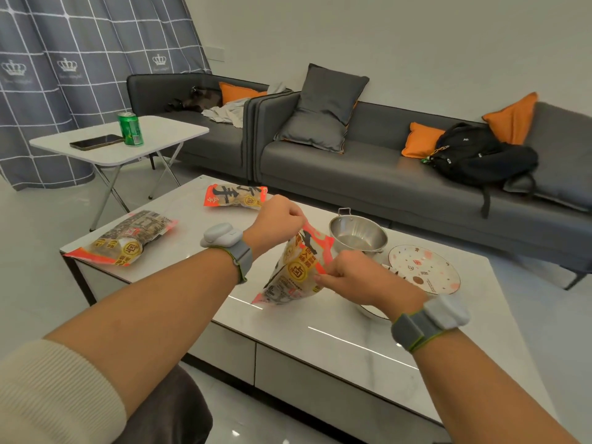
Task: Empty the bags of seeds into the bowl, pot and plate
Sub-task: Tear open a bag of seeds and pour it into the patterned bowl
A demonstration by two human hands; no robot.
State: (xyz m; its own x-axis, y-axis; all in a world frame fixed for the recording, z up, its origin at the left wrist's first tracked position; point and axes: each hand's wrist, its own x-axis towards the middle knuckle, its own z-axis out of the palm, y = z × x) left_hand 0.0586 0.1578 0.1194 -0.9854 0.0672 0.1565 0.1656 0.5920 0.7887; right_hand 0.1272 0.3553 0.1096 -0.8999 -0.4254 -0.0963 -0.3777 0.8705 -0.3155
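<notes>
the left hand (pixel 278 223) and right hand (pixel 350 275) each pinch the red top edge of a seed bag (pixel 293 274), held upright above the coffee table (pixel 320 328). just behind it sit the steel pot (pixel 358 234) and patterned plate (pixel 424 269); two more bags (pixel 128 239) lie to the left.

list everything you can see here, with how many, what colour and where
Seed bags: three, red and clear; one held, two lying on the table's left.
Steel pot: one, silver, right of held bag.
Patterned plate: one, white, beside pot.
Bowl: one, mostly hidden behind right wrist.
Marble coffee table: one, white.
Folding table: one, white, holding green can and black phone.
Sofa: grey, orange cushions, black backpack.
Left hand, right hand: pinching the held bag's top.
</notes>
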